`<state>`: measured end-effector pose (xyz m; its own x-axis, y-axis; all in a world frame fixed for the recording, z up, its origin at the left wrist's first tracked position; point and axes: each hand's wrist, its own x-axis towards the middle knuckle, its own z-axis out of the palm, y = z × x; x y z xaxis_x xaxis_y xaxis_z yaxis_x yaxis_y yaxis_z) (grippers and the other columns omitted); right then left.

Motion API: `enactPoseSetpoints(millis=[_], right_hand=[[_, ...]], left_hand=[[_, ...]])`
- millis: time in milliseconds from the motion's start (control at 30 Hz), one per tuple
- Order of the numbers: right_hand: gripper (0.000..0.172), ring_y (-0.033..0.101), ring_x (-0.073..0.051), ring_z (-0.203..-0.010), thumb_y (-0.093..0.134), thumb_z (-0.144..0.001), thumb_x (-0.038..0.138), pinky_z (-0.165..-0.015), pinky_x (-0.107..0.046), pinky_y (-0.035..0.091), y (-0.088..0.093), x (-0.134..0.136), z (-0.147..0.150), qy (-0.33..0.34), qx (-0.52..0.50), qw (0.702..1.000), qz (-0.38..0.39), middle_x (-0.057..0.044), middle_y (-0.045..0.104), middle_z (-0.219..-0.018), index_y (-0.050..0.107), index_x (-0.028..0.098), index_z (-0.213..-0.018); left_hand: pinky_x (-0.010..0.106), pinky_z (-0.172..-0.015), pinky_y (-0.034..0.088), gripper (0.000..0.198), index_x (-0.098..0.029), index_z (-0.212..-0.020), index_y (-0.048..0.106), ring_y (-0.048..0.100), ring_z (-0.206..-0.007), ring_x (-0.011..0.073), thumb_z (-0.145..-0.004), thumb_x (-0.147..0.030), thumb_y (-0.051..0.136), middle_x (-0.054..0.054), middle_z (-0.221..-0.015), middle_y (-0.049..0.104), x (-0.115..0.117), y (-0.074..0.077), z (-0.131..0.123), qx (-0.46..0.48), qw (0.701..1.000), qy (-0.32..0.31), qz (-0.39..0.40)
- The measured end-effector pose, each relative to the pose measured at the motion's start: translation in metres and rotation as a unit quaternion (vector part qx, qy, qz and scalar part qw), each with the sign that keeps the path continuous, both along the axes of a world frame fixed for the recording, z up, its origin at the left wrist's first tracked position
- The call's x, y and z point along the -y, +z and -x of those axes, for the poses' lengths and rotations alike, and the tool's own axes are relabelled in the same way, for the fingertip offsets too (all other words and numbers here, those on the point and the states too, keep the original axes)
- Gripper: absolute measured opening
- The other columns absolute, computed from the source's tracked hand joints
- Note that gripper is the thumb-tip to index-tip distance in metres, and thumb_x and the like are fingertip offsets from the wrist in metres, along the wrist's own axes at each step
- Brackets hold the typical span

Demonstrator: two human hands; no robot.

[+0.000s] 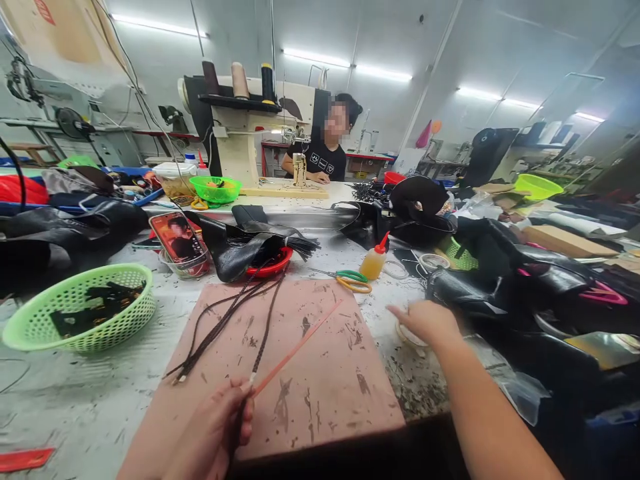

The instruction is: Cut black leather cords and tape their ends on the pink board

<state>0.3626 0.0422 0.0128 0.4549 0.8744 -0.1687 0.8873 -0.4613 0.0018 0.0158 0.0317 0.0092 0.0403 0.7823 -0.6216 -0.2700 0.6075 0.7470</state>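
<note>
Black braided cord (pixel 264 333) in the left hand (pixel 237 410), over a pink mat (pixel 330 383)

At far left a red strip (pixel 25 460) is cut off by the frame, below a green basket (pixel 120 325) of small black pieces on the bench (pixel 85 400). Next come a phone (pixel 177 237) propped on a clear tub and a black leather piece (pixel 235 257) partly covering a red bowl (pixel 283 261). Loose cords (pixel 220 327) spread from there onto the mat.

The left hand reaches in from the near edge, its grip closed around the cord just below a white band; the curled fingers hide the cord there. An orange-red strip (pixel 300 347) slants away beside them; whether it is pinched too is unclear. Behind, a sewing machine (pixel 235 150) stands before a seated co-worker (pixel 323 160).

Scissors (pixel 350 274) and a glue bottle (pixel 373 265) sit past the mat's far edge. The right arm stretches forward, its hand (pixel 433 323) palm-down above a pale round object (pixel 407 335), thumb side leftward; the fingers are hidden, so I cannot tell that grip's state. Dark leather goods (pixel 475 287) crowd the right side, blurred near the arm.
</note>
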Motion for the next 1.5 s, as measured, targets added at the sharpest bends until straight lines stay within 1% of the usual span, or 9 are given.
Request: enactPoseSetpoints(millis=[133, 200, 367, 533, 600, 767, 933, 1167, 1500], right_hand=[[0.037, 0.056, -0.026, -0.097, 0.029, -0.087, 0.026, -0.074, -0.032, 0.042, 0.004, -0.050, 0.009, 0.043, -0.005, 0.997, -0.059, -0.016, 0.060, -0.107, 0.059, 0.013, -0.105], [0.041, 0.052, -0.020, -0.106, 0.038, -0.082, 0.015, -0.079, -0.025, 0.040, -0.003, -0.078, 0.015, 0.091, -0.026, 0.994, -0.052, -0.012, 0.054, -0.121, 0.047, 0.015, -0.122], [0.055, 0.059, -0.022, -0.092, 0.052, -0.072, 0.012, -0.071, -0.025, 0.042, -0.014, -0.113, 0.029, 0.153, -0.051, 0.987, 0.008, -0.012, 0.062, -0.108, 0.043, 0.016, -0.126], [0.058, 0.061, -0.030, -0.079, 0.051, -0.074, 0.026, -0.063, -0.035, 0.043, 0.000, -0.092, 0.054, 0.135, -0.008, 0.991, -0.002, -0.015, 0.065, -0.094, 0.038, 0.019, -0.130], [0.059, 0.062, -0.027, -0.075, 0.049, -0.075, 0.031, -0.064, -0.034, 0.044, 0.006, -0.074, 0.078, 0.176, -0.064, 0.982, -0.011, -0.011, 0.066, -0.090, 0.035, 0.023, -0.132], [0.045, 0.060, -0.024, -0.083, 0.050, -0.077, 0.037, -0.069, -0.031, 0.046, 0.014, -0.020, 0.155, 0.364, -0.366, 0.856, 0.004, -0.007, 0.065, -0.098, 0.049, 0.024, -0.119], [0.036, 0.059, -0.020, -0.073, 0.046, -0.079, 0.049, -0.063, -0.028, 0.043, 0.022, -0.001, 0.204, 0.440, -0.421, 0.788, 0.094, -0.004, 0.065, -0.085, 0.057, 0.023, -0.102], [0.038, 0.057, -0.018, -0.072, 0.042, -0.080, 0.051, -0.062, -0.025, 0.043, 0.019, -0.007, 0.223, 0.465, -0.462, 0.750, 0.092, -0.002, 0.064, -0.079, 0.056, 0.022, -0.100], [0.029, 0.060, -0.019, -0.076, 0.047, -0.081, 0.044, -0.068, -0.027, 0.045, 0.007, -0.005, 0.234, 0.411, -0.542, 0.726, 0.103, -0.002, 0.062, -0.083, 0.057, 0.022, -0.098]], left_hand=[[0.014, -0.037, 0.032, 0.026, -0.016, -0.061, 0.051, 0.041, -0.036, 0.0049, -0.053, -0.030, 0.072, -0.005, -0.043, 0.051, -0.005, 0.001, 0.013, -0.043, 0.997, -0.043, -0.049], [0.014, -0.037, 0.032, 0.026, -0.016, -0.059, 0.051, 0.042, -0.036, 0.0047, -0.053, -0.031, 0.071, -0.006, -0.043, 0.051, -0.009, 0.005, 0.022, -0.061, 0.995, -0.034, -0.067], [0.014, -0.035, 0.026, 0.026, -0.015, -0.058, 0.051, 0.039, -0.032, 0.0037, -0.049, -0.030, 0.070, -0.007, -0.041, 0.050, -0.016, 0.007, 0.050, -0.096, 0.990, 0.041, -0.093], [0.014, -0.035, 0.025, 0.023, -0.015, -0.056, 0.050, 0.040, -0.032, 0.0039, -0.051, -0.030, 0.066, -0.006, -0.041, 0.050, -0.014, 0.001, 0.067, -0.098, 0.987, 0.070, -0.102], [0.014, -0.035, 0.023, 0.022, -0.015, -0.056, 0.049, 0.040, -0.032, 0.0035, -0.052, -0.030, 0.065, -0.006, -0.042, 0.050, -0.014, -0.001, 0.069, -0.095, 0.987, 0.070, -0.110], [0.013, -0.034, 0.019, 0.020, -0.015, -0.057, 0.049, 0.036, -0.031, 0.0023, -0.055, -0.030, 0.063, -0.006, -0.041, 0.049, -0.013, 0.000, 0.073, -0.081, 0.987, 0.076, -0.112], [0.014, -0.033, 0.016, 0.018, -0.015, -0.057, 0.050, 0.030, -0.029, 0.0016, -0.055, -0.029, 0.061, -0.007, -0.038, 0.046, -0.010, 0.001, 0.076, -0.046, 0.988, 0.085, -0.121], [0.014, -0.033, 0.012, 0.015, -0.015, -0.055, 0.050, 0.025, -0.029, 0.0005, -0.054, -0.027, 0.059, -0.008, -0.036, 0.043, -0.010, 0.002, 0.079, -0.028, 0.986, 0.098, -0.135], [0.014, -0.033, 0.012, 0.015, -0.015, -0.058, 0.051, 0.024, -0.029, 0.0000, -0.055, -0.026, 0.060, -0.008, -0.036, 0.042, -0.012, -0.005, 0.086, -0.020, 0.985, 0.109, -0.134]])
